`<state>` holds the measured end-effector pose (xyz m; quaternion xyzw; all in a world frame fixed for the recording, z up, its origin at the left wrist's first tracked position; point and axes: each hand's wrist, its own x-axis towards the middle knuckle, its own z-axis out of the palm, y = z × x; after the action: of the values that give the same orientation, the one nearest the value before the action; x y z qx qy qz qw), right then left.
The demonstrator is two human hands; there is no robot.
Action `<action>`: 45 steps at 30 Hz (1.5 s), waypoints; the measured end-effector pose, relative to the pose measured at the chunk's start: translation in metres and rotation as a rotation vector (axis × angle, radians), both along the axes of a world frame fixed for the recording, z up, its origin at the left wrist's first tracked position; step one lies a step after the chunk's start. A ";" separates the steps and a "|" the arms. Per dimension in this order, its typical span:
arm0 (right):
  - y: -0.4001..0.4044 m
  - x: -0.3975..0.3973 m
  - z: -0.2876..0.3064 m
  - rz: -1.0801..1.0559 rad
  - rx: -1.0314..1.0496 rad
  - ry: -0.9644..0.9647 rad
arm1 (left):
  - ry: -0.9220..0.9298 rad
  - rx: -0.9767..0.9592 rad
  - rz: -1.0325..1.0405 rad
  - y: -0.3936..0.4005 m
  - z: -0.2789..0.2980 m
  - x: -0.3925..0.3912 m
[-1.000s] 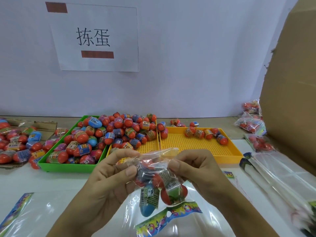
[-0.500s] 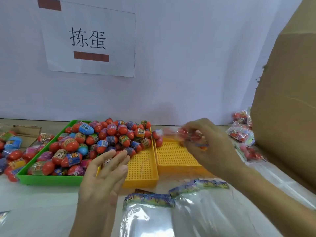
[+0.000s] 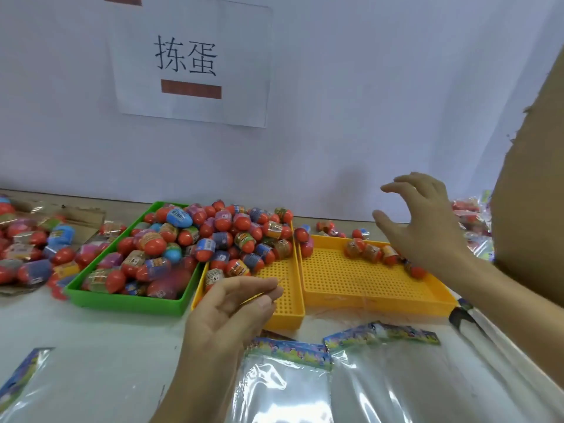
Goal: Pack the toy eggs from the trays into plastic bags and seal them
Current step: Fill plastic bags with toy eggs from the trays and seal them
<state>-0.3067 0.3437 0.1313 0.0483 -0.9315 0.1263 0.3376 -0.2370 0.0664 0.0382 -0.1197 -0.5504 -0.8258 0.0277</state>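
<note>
Right hand [image 3: 427,227] spread, left hand [image 3: 232,309] relaxed, both empty; glossy eggs [image 3: 213,239], perforated tray [image 3: 366,276].

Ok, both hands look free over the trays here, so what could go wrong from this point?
1. The eggs are heaped above the green tray and spill across into the middle yellow tray; reaching in could roll some onto the table.
2. The empty bags lie overlapping right under the left hand, so a sweep could drag them off.
3. The right hand hovers open above a few eggs in the right yellow tray and may knock them.
</note>
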 end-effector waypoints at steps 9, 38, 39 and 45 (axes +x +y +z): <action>-0.116 0.080 -0.054 0.419 -1.000 -0.239 | 0.276 -0.505 0.394 -0.013 0.013 0.006; -0.099 0.098 -0.051 0.651 -1.399 -0.425 | 0.138 -0.246 -0.138 -0.002 0.004 0.010; -0.098 0.098 -0.049 0.668 -1.430 -0.434 | 0.125 -0.190 -0.136 -0.001 0.005 0.010; -0.097 0.100 -0.041 0.784 -1.635 -0.559 | -0.072 -0.115 0.032 0.002 0.009 0.006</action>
<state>-0.2069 0.2463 0.0907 0.0742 -0.5189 0.8509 -0.0348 -0.2313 0.0682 0.0473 -0.0824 -0.5996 -0.7959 0.0143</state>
